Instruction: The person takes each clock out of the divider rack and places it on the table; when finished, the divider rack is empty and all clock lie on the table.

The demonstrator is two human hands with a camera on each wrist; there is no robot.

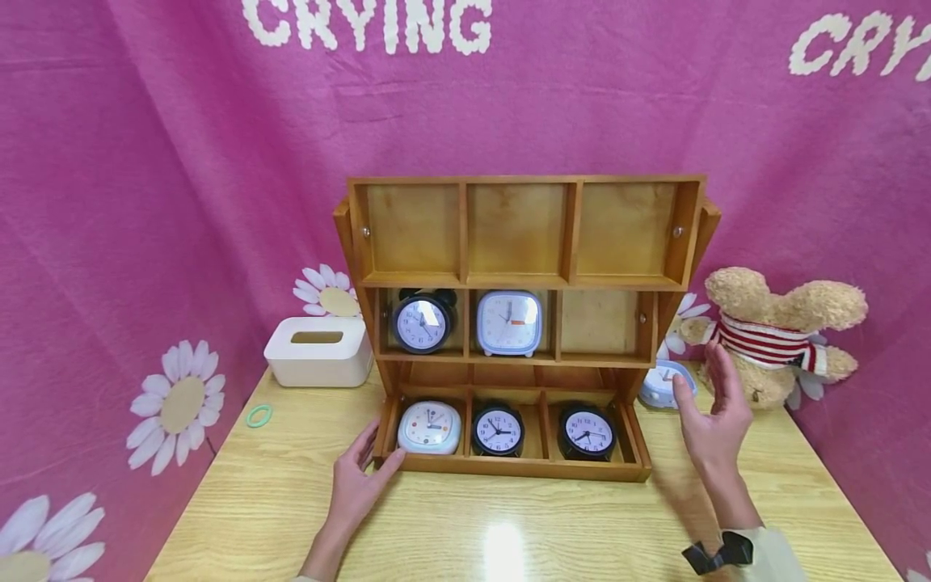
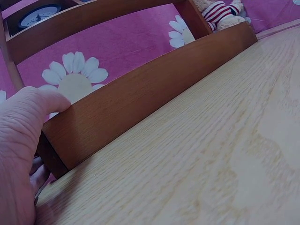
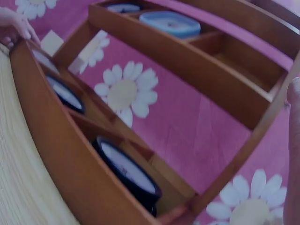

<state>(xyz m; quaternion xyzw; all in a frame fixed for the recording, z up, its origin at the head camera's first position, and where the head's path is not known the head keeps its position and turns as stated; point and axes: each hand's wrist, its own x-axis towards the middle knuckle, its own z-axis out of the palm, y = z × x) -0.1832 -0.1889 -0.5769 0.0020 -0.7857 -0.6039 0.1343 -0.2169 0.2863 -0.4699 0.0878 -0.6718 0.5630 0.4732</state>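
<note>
A brown wooden display shelf (image 1: 516, 466) with three tiers of compartments stands on the table. My left hand (image 1: 356, 477) grips its lower front left corner, the thumb (image 2: 54, 102) over the front board and the fingers around the side. My right hand (image 1: 716, 416) is raised off the shelf's right side, fingers spread and holding nothing. The bottom tier holds a white oval clock (image 1: 429, 427), a black round clock (image 1: 498, 431) and another black clock (image 1: 587, 433). In the middle tier sit a black twin-bell clock (image 1: 422, 323) and a light blue square clock (image 1: 509, 323); its right compartment is bare.
Behind my right hand a light blue clock (image 1: 660, 385) lies on the table, beside a plush toy (image 1: 771, 339) in a striped sweater. To the left are a white tissue box (image 1: 320, 356) and a green ring (image 1: 259, 416). A pink curtain (image 1: 218, 145) hangs behind.
</note>
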